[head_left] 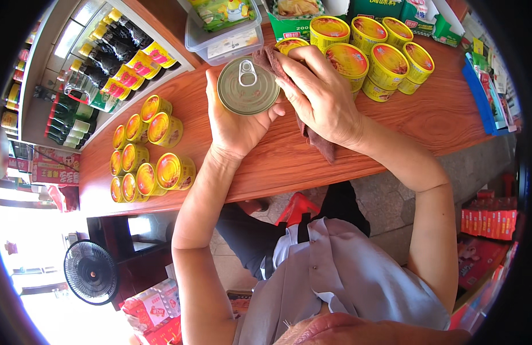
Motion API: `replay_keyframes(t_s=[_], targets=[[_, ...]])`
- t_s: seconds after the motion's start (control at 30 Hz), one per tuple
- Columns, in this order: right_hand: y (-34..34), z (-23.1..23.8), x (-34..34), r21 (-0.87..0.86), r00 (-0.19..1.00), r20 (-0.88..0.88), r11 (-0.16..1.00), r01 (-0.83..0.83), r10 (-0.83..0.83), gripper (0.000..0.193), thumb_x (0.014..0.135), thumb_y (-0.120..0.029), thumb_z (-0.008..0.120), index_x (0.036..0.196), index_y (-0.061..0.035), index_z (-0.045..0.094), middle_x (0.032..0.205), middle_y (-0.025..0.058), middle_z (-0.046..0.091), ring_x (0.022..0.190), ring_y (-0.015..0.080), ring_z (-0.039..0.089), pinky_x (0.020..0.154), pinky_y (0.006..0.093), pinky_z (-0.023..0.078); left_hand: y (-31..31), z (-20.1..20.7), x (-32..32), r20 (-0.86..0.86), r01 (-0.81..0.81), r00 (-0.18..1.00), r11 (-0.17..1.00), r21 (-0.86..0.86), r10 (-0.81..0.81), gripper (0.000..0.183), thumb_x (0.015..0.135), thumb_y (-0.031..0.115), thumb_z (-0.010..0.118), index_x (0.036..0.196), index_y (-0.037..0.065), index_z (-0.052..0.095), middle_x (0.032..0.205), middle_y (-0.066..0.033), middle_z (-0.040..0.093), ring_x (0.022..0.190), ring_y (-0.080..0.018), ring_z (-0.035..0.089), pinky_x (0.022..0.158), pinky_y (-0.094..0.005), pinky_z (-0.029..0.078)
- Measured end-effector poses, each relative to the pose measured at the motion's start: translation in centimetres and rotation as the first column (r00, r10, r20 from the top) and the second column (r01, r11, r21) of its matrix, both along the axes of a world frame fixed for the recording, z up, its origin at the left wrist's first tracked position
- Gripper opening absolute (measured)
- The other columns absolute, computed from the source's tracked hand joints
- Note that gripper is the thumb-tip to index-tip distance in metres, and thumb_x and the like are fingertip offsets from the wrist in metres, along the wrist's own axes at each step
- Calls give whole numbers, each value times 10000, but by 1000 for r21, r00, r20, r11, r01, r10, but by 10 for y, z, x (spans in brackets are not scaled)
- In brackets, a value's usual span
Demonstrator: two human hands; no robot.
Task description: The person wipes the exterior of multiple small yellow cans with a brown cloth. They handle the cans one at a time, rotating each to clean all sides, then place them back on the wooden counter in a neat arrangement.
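Can (247, 99) in left hand (232, 127), cloth (319, 142) in right (326, 98)

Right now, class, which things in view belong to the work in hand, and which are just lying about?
In the work:
- ring-pull can, held by the left hand
- brown cloth, held by the right hand
- likely, yellow cans on the counter

Lying about:
- black fan
- dark bottles
- clear plastic tub

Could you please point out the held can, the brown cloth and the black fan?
Held can (248, 94): head view, lid below pull tab.
Brown cloth (321, 148): head view, its hanging end.
Black fan (91, 273): head view, grille centre.
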State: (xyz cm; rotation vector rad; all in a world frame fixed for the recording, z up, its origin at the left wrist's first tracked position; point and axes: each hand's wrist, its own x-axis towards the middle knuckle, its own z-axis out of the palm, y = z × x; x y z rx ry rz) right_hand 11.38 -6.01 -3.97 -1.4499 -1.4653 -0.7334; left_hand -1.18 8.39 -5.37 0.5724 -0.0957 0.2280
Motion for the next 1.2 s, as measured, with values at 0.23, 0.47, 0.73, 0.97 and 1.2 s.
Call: replay_keyframes(t_s=[0.23,0.47,0.73,0.97,1.2], targets=[[0,-2,6,-28,976,202,995,92,-85,432,802,-117,736,1226,-91,661,1026,49,565,866,193,655,648,322,583,0,2,-2,-29,-18,999,999,26,19,748,1008,748,318,1334,139,606,1188,-61,692,911,-229,650,742,-429,510],[-9,-6,-20,-190,980,120,972,-135,159,265,822,-103,707,1081,-64,664,963,52,547,870,194,645,632,315,573,-6,5,3,-139,-294,945,955,27,295,721,1020,718,365,1349,114,580,1273,-100,670,1104,-260,648,889,-423,550],[-17,15,-17,-40,944,291,988,-151,156,347,771,-96,727,1107,-9,727,1071,117,641,814,243,679,623,326,568,-20,-2,-4,-397,-10,908,952,306,138,710,989,757,398,1361,178,573,1266,-85,660,1119,-239,635,887,-436,551],[-7,16,11,9,971,161,984,179,-178,262,850,-125,704,1109,-93,676,983,43,585,819,211,669,668,321,581,2,-5,-4,-68,18,998,944,329,4,690,1000,669,494,1385,97,534,1230,-130,670,990,-270,698,751,-417,602],[-4,12,1,106,901,432,991,-86,32,287,828,-178,671,1103,-113,724,1098,16,619,812,149,607,619,270,532,3,1,0,-5,-86,996,996,1,86,658,988,639,557,1364,99,577,1293,-87,669,1179,-240,638,992,-403,532]])
